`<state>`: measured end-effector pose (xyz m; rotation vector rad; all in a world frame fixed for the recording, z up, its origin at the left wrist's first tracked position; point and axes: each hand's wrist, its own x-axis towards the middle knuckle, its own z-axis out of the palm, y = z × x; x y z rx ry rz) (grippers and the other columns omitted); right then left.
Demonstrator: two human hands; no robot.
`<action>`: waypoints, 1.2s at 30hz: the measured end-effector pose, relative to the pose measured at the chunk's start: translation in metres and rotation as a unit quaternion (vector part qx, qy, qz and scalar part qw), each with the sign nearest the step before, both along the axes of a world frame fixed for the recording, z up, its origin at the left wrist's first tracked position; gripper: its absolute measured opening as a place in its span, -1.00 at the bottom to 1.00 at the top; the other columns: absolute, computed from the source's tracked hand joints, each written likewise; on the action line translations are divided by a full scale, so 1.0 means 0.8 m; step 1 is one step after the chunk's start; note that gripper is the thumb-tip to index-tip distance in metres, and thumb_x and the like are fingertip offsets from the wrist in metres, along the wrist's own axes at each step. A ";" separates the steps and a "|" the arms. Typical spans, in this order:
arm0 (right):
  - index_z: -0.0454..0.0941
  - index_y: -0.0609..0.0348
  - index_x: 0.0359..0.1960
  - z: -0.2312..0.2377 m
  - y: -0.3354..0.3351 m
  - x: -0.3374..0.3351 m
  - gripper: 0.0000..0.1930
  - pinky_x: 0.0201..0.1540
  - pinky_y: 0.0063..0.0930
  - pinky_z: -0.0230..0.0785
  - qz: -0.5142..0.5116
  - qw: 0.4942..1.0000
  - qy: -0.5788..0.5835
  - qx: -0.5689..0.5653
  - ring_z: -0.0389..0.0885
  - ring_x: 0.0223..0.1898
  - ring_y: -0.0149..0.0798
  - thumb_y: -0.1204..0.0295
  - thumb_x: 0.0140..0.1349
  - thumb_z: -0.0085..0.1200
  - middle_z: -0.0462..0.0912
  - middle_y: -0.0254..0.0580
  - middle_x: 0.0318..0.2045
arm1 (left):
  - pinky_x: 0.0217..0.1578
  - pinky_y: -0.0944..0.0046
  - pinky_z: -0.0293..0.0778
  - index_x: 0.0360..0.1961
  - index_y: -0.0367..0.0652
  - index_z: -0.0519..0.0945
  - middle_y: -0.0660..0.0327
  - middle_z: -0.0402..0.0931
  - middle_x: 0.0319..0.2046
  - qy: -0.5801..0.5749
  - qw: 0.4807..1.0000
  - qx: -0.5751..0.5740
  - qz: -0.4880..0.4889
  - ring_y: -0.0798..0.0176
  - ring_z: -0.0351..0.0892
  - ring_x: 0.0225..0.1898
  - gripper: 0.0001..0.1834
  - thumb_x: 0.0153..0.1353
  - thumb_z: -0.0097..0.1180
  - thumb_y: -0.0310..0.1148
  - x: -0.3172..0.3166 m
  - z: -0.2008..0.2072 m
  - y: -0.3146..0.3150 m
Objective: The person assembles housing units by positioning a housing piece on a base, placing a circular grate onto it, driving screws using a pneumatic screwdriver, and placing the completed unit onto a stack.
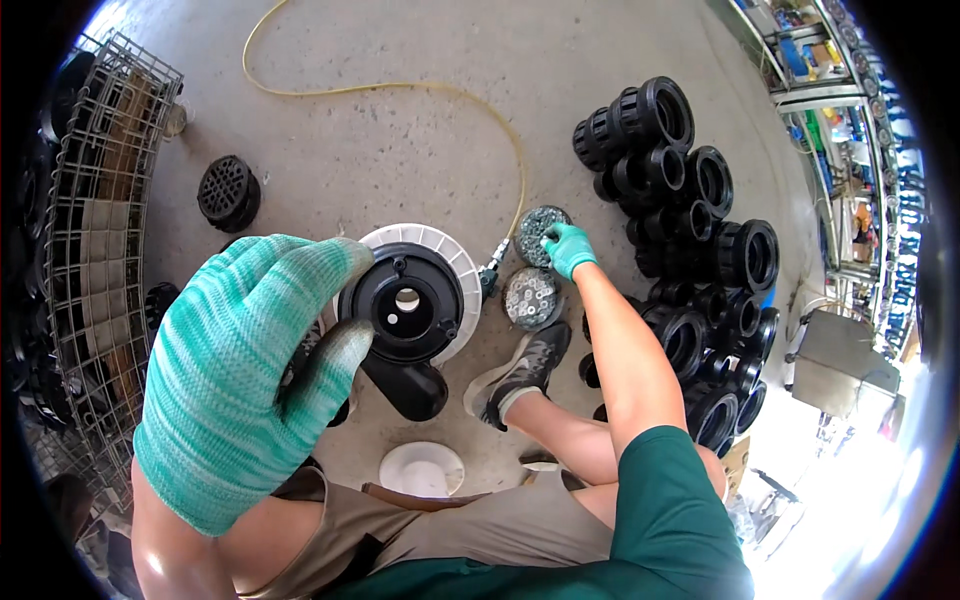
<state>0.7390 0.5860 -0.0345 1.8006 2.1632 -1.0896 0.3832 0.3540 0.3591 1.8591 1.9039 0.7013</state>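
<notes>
Resting at small fasteners [535, 222], the right grip [570, 250], closure indeterminable, has the black housing [410, 329] leftward, nearer the spread left grip [225, 350].

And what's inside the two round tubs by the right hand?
The nearer tub holds pale rings; the farther tub holds small metal pieces, partly covered by the right hand. Lower layers are hidden.

We could make out no readable lettering, number or sign, whether on the black part [432, 322] near the left hand [235, 365] or the shelves [822, 97] beyond the right hand [570, 250].
</notes>
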 end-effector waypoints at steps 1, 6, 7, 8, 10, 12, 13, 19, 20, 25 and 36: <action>0.63 0.22 -0.02 0.005 0.002 0.009 -0.73 -0.35 -0.24 0.58 -0.089 0.992 0.038 -0.085 0.74 -0.39 -0.15 0.42 0.28 0.23 0.74 0.04 -0.27 | -0.20 0.08 0.52 -0.02 -0.26 0.60 0.06 0.58 -0.28 -0.002 1.000 -0.014 0.006 -0.02 0.57 -0.27 -0.60 0.09 0.35 -0.42 0.001 -0.002 0.001; 0.58 0.27 0.02 0.040 -0.002 0.019 -0.73 -0.46 -0.35 0.54 -0.144 0.977 0.123 -0.095 0.64 -0.57 -0.29 0.45 0.33 0.17 0.71 -0.08 -0.38 | -0.19 0.13 0.55 0.00 -0.26 0.60 0.04 0.58 -0.22 0.028 0.999 -0.011 -0.018 -0.02 0.60 -0.25 -0.54 -0.01 0.34 -0.56 0.000 0.000 -0.002; 0.58 0.27 0.02 0.046 0.000 0.017 -0.73 -0.46 -0.35 0.54 -0.142 0.978 0.125 -0.093 0.64 -0.57 -0.29 0.45 0.33 0.17 0.71 -0.08 -0.38 | -0.21 0.11 0.54 -0.01 -0.26 0.60 0.04 0.56 -0.24 0.026 1.000 -0.003 -0.018 -0.06 0.58 -0.27 -0.55 0.00 0.34 -0.54 0.000 -0.001 -0.004; 0.58 0.26 0.01 0.053 0.001 0.019 -0.73 -0.45 -0.34 0.54 -0.113 0.988 0.072 -0.082 0.64 -0.56 -0.29 0.44 0.31 0.19 0.71 -0.08 -0.38 | -0.21 0.11 0.54 -0.01 -0.26 0.60 0.04 0.56 -0.24 0.024 1.000 -0.001 -0.017 -0.06 0.58 -0.27 -0.55 0.00 0.34 -0.54 0.001 -0.001 -0.005; 0.58 0.27 -0.01 0.057 0.001 0.029 -0.72 -0.47 -0.35 0.51 -0.059 0.997 0.001 -0.052 0.61 -0.59 -0.33 0.43 0.29 0.22 0.71 -0.12 -0.36 | -0.21 0.10 0.53 -0.02 -0.26 0.60 0.03 0.56 -0.25 -0.009 0.999 -0.025 -0.019 -0.08 0.57 -0.27 -0.58 0.02 0.32 -0.54 0.004 -0.004 -0.005; 0.59 0.27 -0.05 0.050 0.001 0.036 -0.74 -0.47 -0.35 0.51 -0.046 0.999 -0.009 -0.027 0.61 -0.60 -0.33 0.44 0.28 0.23 0.70 -0.12 -0.38 | -0.20 0.09 0.52 -0.03 -0.26 0.60 0.03 0.56 -0.25 -0.010 0.999 -0.009 -0.030 -0.09 0.57 -0.27 -0.57 0.01 0.33 -0.52 0.005 -0.007 -0.004; 0.60 0.27 -0.08 0.046 0.001 0.040 -0.76 -0.46 -0.34 0.51 -0.034 0.999 -0.019 -0.003 0.60 -0.61 -0.34 0.44 0.26 0.24 0.70 -0.13 -0.40 | -0.19 0.08 0.52 -0.03 -0.26 0.60 0.02 0.56 -0.26 -0.011 0.999 0.005 -0.041 -0.09 0.56 -0.26 -0.56 -0.01 0.34 -0.51 0.006 -0.010 -0.003; 0.63 0.21 -0.05 0.015 -0.007 -0.001 -0.70 -0.31 -0.28 0.59 -0.078 0.996 -0.015 -0.048 0.76 -0.41 -0.17 0.37 0.21 0.27 0.75 0.04 -0.28 | -0.13 0.03 0.51 -0.04 -0.26 0.61 0.04 0.58 -0.23 0.033 0.998 -0.023 -0.043 -0.12 0.57 -0.20 -0.49 -0.13 0.35 -0.48 0.005 -0.005 -0.004; 0.63 0.20 -0.02 0.008 -0.007 0.003 -0.65 -0.20 -0.24 0.59 0.009 0.998 -0.054 0.011 0.75 -0.32 -0.09 0.34 0.18 0.29 0.74 0.06 -0.24 | -0.13 0.03 0.51 -0.04 -0.26 0.61 0.04 0.58 -0.23 0.032 0.998 -0.025 -0.044 -0.12 0.57 -0.20 -0.49 -0.13 0.35 -0.48 0.004 -0.008 -0.001; 0.63 0.12 0.06 -0.014 -0.011 -0.017 -0.54 0.10 -0.13 0.51 0.072 0.990 -0.111 0.055 0.67 0.00 0.11 0.23 0.13 0.32 0.69 0.13 -0.03 | -0.07 0.03 0.51 -0.04 -0.26 0.61 0.02 0.59 -0.19 0.040 0.996 -0.063 -0.049 -0.12 0.58 -0.11 -0.49 -0.12 0.34 -0.44 0.002 -0.006 0.006; 0.64 0.13 -0.02 -0.005 -0.004 -0.015 -0.60 0.01 -0.15 0.54 0.095 0.988 -0.116 0.040 0.68 -0.10 0.12 0.28 0.09 0.27 0.68 0.14 -0.09 | -0.02 0.01 0.50 0.01 -0.25 0.61 0.03 0.60 -0.16 0.050 0.993 -0.063 -0.084 -0.10 0.59 -0.06 -0.51 0.02 0.35 -0.31 0.012 -0.009 0.017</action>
